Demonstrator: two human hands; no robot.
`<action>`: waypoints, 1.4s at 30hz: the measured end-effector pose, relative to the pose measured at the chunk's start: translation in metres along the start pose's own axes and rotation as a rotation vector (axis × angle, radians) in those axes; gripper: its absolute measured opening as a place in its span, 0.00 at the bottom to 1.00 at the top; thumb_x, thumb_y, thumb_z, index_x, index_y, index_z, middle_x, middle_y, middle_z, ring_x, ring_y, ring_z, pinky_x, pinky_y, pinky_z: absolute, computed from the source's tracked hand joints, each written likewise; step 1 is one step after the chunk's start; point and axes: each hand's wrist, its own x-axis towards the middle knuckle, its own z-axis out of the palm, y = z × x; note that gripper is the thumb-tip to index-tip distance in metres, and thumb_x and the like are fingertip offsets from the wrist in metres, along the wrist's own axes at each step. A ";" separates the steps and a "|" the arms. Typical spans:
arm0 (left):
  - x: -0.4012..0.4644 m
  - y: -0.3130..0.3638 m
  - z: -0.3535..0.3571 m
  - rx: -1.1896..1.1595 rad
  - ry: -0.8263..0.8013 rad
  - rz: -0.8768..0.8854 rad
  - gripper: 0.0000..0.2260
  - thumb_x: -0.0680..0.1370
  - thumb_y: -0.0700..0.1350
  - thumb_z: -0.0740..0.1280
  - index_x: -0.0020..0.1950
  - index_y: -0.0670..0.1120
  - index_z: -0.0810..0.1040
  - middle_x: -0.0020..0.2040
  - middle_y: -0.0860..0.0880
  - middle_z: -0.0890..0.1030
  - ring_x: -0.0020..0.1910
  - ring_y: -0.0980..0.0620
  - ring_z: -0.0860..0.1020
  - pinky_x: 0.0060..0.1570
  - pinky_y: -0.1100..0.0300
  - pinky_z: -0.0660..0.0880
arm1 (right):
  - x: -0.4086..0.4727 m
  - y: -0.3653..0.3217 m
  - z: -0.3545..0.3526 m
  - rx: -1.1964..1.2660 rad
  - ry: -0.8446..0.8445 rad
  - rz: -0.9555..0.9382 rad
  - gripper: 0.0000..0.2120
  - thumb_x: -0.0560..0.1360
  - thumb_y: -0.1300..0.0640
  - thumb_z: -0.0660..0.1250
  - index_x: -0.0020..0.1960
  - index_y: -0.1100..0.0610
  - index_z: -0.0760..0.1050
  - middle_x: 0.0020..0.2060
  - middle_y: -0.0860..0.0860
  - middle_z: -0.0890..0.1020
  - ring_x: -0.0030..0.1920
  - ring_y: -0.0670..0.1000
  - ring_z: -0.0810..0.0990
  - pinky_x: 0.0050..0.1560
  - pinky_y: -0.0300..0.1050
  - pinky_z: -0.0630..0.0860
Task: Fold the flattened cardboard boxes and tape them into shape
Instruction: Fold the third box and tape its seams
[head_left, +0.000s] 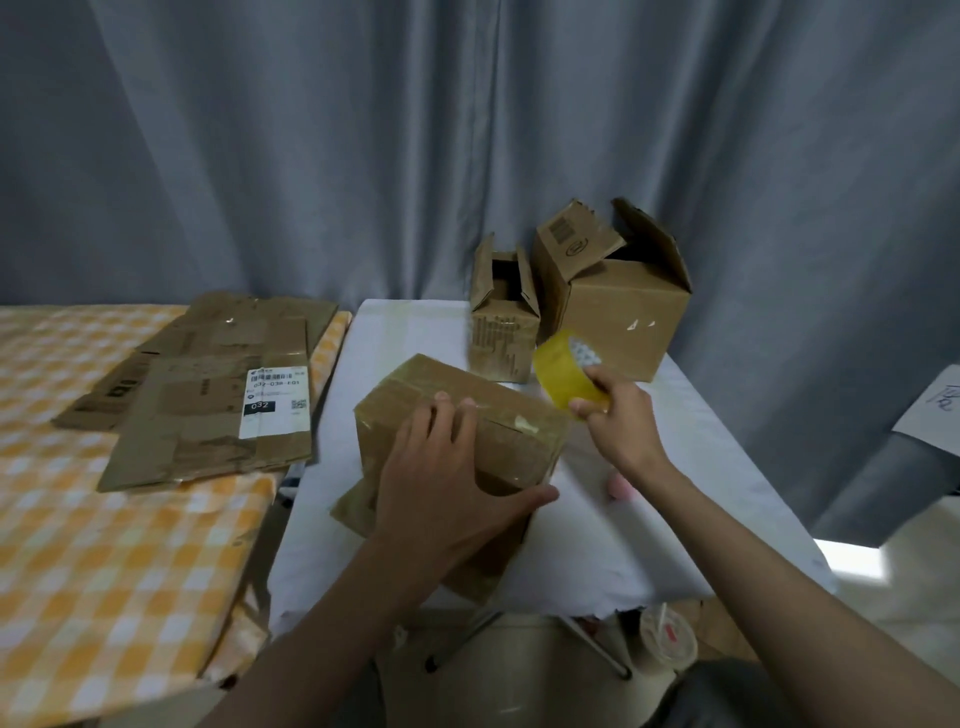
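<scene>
On the white-covered bench (675, 545), a closed cardboard box (498, 410) is pressed down by the left hand (441, 483), fingers spread flat over its taped top and thumb stretched along its near side. Just beside its right corner, a roll of yellowish packing tape (563, 371) is gripped by the right hand (618, 415). Further back, a small open carton (503, 322) and a larger open carton (618, 312) are set side by side. To the left, flattened cardboard boxes (208, 395) are laid on a checked orange cloth (104, 571). A grey curtain (363, 130) is hung behind.

yellow tape roll (569, 371), orange-checked cloth (104, 545)
</scene>
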 end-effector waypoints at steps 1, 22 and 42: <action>0.000 0.002 0.001 -0.008 0.021 0.005 0.54 0.65 0.84 0.47 0.70 0.43 0.74 0.67 0.42 0.76 0.66 0.42 0.73 0.64 0.48 0.71 | 0.000 -0.012 -0.001 0.054 0.026 -0.032 0.16 0.75 0.63 0.71 0.62 0.58 0.78 0.53 0.54 0.82 0.55 0.56 0.78 0.48 0.41 0.66; 0.057 -0.054 -0.066 -0.630 0.141 0.165 0.19 0.80 0.44 0.66 0.72 0.49 0.73 0.64 0.52 0.75 0.59 0.58 0.75 0.58 0.59 0.75 | -0.041 -0.069 0.036 0.158 -0.118 -0.291 0.15 0.81 0.59 0.63 0.67 0.55 0.70 0.66 0.52 0.73 0.62 0.46 0.68 0.62 0.43 0.67; 0.071 -0.038 -0.084 -0.645 0.311 0.069 0.05 0.77 0.42 0.70 0.43 0.49 0.78 0.44 0.54 0.79 0.44 0.62 0.77 0.41 0.75 0.69 | -0.035 -0.069 0.034 0.206 -0.120 -0.212 0.11 0.82 0.46 0.60 0.62 0.50 0.67 0.57 0.50 0.75 0.55 0.50 0.75 0.54 0.51 0.76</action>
